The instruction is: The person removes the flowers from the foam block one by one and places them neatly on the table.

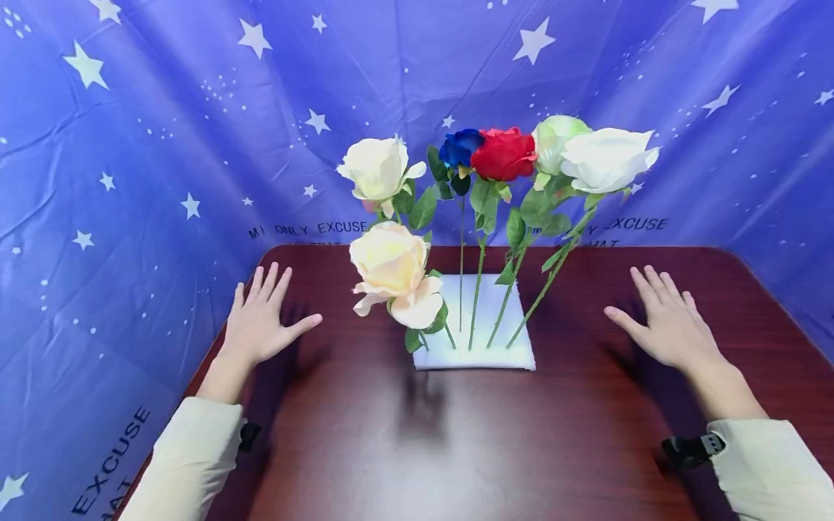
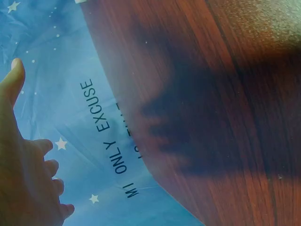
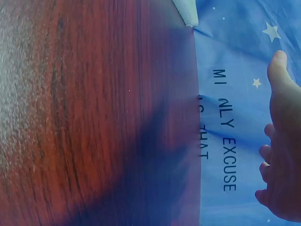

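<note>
I see the white block lying on the dark red wooden table, with six roses standing in it on green stems. Left of the block's middle are the cream rose and, lower, the peach rose, whose head leans out past the block's left edge. Above the block's back I have the blue rose, just beside the red rose. The pale green rose and the white rose tilt out past its right edge, the white one farthest.

I see the left hand well apart from the block on its left, fingers and thumb spread wide, with only air in its grasp. The right hand is spread just as wide, well apart on the block's right, also holding nothing. Both thumbs point toward the block. My wrist feeds show each hand against the blue starry curtain, which rises behind the block, while shadows fall across the table.
</note>
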{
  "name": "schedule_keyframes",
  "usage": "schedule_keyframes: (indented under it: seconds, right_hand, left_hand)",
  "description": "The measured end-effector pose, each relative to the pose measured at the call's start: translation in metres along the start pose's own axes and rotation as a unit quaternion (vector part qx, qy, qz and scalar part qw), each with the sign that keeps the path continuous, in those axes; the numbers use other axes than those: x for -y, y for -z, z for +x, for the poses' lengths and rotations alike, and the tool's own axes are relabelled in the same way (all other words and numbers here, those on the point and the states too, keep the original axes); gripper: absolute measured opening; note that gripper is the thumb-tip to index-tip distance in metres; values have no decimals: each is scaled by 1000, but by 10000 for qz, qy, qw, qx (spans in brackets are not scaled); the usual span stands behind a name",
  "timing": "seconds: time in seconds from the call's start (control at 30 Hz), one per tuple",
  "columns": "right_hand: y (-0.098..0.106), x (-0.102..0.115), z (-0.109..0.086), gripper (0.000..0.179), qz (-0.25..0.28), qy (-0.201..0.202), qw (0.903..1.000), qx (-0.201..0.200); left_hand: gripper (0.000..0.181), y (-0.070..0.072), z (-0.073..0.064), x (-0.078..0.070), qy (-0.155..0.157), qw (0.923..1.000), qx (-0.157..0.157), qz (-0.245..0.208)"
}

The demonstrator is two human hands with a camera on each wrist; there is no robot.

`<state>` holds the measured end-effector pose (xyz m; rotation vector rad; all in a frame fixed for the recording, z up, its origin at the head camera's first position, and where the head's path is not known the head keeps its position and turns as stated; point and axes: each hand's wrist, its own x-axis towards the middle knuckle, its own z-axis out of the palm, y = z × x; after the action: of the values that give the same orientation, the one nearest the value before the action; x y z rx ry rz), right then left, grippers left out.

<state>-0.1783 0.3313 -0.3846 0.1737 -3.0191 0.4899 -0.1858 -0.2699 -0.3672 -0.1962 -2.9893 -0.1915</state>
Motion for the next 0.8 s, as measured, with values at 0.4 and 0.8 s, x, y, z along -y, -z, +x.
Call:
schedule_keyframes:
  seconds: [0.4,0.8]
  right_hand:
    - [-7,11,6,87,284,271,9991,128]
    - [-12,27,16,84,387,927,9949,58]
  left_hand:
    - [101,-2,-2,0,-159,9998,-106,-75]
    - [99,-14,22,-19,-706,9950,-138,-699]
